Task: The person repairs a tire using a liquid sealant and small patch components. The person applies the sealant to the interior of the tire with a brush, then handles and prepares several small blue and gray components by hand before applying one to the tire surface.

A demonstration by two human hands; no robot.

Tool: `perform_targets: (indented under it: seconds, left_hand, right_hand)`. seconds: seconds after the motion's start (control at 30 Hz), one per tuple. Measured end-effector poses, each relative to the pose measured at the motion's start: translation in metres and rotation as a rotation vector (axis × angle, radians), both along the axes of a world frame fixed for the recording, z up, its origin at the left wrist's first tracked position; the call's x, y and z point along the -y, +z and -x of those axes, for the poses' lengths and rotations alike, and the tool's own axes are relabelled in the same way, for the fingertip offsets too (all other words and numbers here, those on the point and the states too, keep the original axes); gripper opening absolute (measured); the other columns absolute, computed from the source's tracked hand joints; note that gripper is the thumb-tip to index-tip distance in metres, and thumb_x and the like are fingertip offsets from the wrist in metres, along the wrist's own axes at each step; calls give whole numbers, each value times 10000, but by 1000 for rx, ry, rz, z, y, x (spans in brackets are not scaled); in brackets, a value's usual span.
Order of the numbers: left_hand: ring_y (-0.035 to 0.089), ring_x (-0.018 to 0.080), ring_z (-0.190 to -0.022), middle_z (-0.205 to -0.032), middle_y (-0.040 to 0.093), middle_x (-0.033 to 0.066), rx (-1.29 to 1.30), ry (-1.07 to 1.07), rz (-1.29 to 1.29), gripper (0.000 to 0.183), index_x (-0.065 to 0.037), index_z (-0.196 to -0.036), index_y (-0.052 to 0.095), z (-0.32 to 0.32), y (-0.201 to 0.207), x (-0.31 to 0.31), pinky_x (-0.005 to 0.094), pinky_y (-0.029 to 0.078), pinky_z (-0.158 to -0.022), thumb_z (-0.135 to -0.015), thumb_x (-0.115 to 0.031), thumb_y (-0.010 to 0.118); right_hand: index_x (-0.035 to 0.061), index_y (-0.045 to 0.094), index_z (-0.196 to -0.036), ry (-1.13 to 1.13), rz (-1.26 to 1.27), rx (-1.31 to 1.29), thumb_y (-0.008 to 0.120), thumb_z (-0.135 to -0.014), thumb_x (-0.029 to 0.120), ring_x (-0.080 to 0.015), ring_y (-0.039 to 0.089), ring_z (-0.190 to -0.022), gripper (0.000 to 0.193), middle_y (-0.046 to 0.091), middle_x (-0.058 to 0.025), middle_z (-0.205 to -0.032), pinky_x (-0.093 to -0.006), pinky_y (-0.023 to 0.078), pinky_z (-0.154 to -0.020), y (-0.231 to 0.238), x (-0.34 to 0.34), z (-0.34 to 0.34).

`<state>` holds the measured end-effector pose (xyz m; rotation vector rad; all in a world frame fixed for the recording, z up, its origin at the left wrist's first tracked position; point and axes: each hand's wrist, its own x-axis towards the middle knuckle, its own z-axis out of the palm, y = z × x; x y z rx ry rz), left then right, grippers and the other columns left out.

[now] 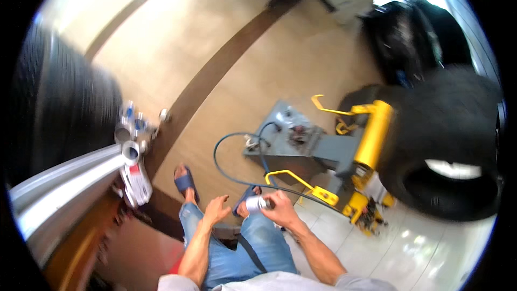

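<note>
Fingers [272, 198] of the right hand [282, 213] curl closed around the dark end of a small white cylinder [253, 203].
It points toward the left hand [216, 210], which is empty, its fingers half open and loosely bent. Cylinder and hands show just beyond the knees of the blue jeans [269, 240] (a sandal [186, 182] sits farther out). Ahead and rightward, a grey-and-yellow machine [336, 153] stands beside a big black tyre [447, 110].

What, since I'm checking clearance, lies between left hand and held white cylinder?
In the head view, a sandaled foot shows lower down between left hand and cylinder.
</note>
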<state>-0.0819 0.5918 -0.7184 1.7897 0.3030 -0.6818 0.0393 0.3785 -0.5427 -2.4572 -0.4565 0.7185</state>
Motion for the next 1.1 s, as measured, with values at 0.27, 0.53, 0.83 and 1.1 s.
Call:
perform_targets:
  seconds: [0.27, 0.53, 0.83, 1.1]
  left_hand:
    - [571, 336, -1218, -1324, 584, 205, 250, -677, 404, 958, -40, -1412, 433, -69, 312, 116, 430, 454, -1007, -632, -347, 898]
    - [653, 413, -972, -1033, 679, 239, 655, -543, -225, 658, -13, -1203, 532, -87, 460, 229, 461, 534, -826, -669, -296, 791]
    - [659, 382, -877, -930, 642, 176, 1181, -833, -377, 569, -22, -1088, 514, -107, 471, 260, 462, 535, -774, -633, -219, 792]
    - [684, 386, -862, -962, 704, 216, 623, -1039, -99, 713, -24, -1194, 568, -126, 498, 209, 425, 549, -768, -595, -303, 835]
  right_hand:
    - [73, 700, -1037, -47, -408, -53, 838, -714, 252, -230, 650, -872, 394, 646, -110, -974, -340, 521, -756, 238, 115, 56]
    - [22, 660, -875, -650, -202, 418, 607, -942, 336, -393, 661, -785, 325, 684, -204, -897, -438, 530, -645, 300, 186, 72]
    - [40, 656, -1030, -946, -173, 378, 445, -1006, 327, -448, 641, -815, 357, 682, -235, -866, -523, 511, -694, 267, 197, 65]
    - [69, 618, -1216, -575, -102, 604, 493, -964, 218, -353, 637, -553, 318, 641, -181, -634, -451, 486, -489, 298, 162, 88]
